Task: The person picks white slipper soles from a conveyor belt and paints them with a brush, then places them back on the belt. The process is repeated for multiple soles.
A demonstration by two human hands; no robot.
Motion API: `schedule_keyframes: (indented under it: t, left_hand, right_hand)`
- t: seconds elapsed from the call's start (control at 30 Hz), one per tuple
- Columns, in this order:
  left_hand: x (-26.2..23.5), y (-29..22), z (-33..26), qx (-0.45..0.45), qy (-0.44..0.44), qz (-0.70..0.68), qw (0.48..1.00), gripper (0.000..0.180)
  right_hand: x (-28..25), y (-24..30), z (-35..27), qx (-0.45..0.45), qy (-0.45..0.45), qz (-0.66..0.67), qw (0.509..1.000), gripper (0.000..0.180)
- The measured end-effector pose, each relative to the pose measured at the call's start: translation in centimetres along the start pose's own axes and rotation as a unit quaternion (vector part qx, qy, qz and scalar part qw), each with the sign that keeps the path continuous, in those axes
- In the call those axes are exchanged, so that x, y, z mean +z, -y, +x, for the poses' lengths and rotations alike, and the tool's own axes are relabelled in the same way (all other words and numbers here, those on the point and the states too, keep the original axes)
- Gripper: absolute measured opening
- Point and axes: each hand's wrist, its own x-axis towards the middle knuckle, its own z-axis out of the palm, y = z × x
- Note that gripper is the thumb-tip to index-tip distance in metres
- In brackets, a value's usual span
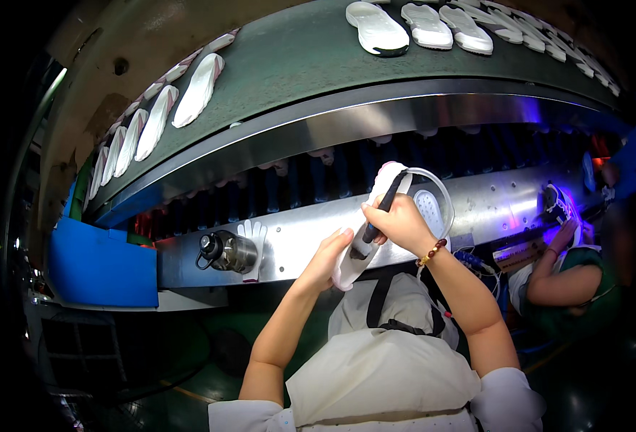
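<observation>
My left hand grips the edge of a white and pinkish shoe sole, which is tilted lengthwise in front of me above the metal bench. In my closed right hand is a brush with a black handle. Its dark tip rests against the inner face of the sole, near my left thumb. A clear tube loops from the top of the handle back to my right wrist, where a beaded bracelet sits. Partly behind my right hand, a pale oval piece with small dots lies on the bench.
A dark bottle and a white glove lie on the bench at left. Beyond a metal rail, a green conveyor belt carries several white soles. At right, a co-worker's hand touches a shoe under violet light.
</observation>
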Motion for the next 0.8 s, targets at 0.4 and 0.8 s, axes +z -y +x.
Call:
schedule_keyframes:
  t: [0.4, 0.8]
  left_hand:
    - [0.7, 1.7, 0.4, -0.03, -0.048, -0.126, 0.99, 0.047]
    - [0.5, 3.5, 0.9, -0.016, 0.024, -0.348, 0.937, 0.043]
  right_hand:
    - [-2.0, -1.9, 2.3, -0.008, -0.149, -0.045, 0.988, 0.026]
    - [0.5, -6.5, -0.5, -0.169, -0.109, -0.234, 0.951, 0.028]
